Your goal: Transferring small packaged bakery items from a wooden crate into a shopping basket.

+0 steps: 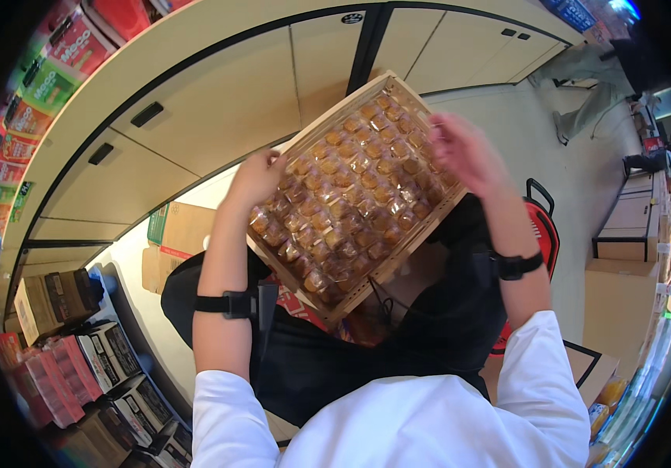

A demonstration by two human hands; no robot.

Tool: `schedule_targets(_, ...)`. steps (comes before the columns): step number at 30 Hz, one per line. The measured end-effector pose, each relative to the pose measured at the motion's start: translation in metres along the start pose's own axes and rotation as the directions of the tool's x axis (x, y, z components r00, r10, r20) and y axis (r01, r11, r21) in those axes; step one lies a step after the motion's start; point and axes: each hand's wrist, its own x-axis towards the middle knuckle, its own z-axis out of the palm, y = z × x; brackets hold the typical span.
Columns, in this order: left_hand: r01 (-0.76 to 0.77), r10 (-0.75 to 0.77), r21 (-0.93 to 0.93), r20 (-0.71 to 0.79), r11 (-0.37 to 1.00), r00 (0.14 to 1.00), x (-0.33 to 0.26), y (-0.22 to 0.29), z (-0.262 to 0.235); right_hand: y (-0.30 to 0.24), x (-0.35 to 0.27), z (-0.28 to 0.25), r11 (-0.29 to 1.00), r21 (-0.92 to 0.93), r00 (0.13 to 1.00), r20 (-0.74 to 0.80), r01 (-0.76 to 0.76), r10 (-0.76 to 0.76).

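A shallow wooden tray (369, 282) rests slantwise across my lap, over my black trousers. Rows of small round golden-brown pastries in clear wrappers (355, 179) fill it, several rows deep across. My left hand (254, 181) is closed at the tray's left edge, its fingers curled on the rim. At the upper right corner my right hand (466, 153) is raised over the rim, beside the outermost pastries. Motion smears its bent fingers, and I cannot make out whether anything is between them.
Beige cabinets (218, 86) curve along the far side. A cardboard box (172, 242) stands left of my knee, stacked cartons (113, 359) farther left. A red object with a black handle (542, 226) is at my right. Another person's legs (593, 93) show at the upper right.
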Motion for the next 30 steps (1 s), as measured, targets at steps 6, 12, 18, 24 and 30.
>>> schedule_targets(6,0.317,-0.145,0.536,-0.338,0.782,0.930,-0.010,-0.048,0.107,-0.044,-0.122,-0.133,0.910,0.319,0.898,-0.425,0.266,-0.114)
schedule_targets(12,0.535,-0.363,0.560,-0.395,0.633,0.844,-0.016,-0.102,0.128,0.046,-0.249,-0.270,0.917,0.325,0.673,-0.734,0.231,0.091)
schedule_targets(18,0.612,-0.527,0.568,-0.333,0.550,0.782,0.006,-0.137,0.151,0.187,-0.324,-0.319,0.964,0.251,0.383,-0.884,-0.090,0.267)
schedule_targets(24,0.582,-0.506,0.536,-0.300,0.611,0.809,0.007,-0.153,0.143,0.272,-0.303,-0.326,0.866,0.082,0.472,-0.811,-0.493,0.345)
schedule_targets(30,0.476,-0.394,0.517,-0.268,0.712,0.879,0.013,-0.125,0.128,0.320,-0.249,-0.334,0.819,-0.272,0.414,-0.909,-0.504,-0.047)
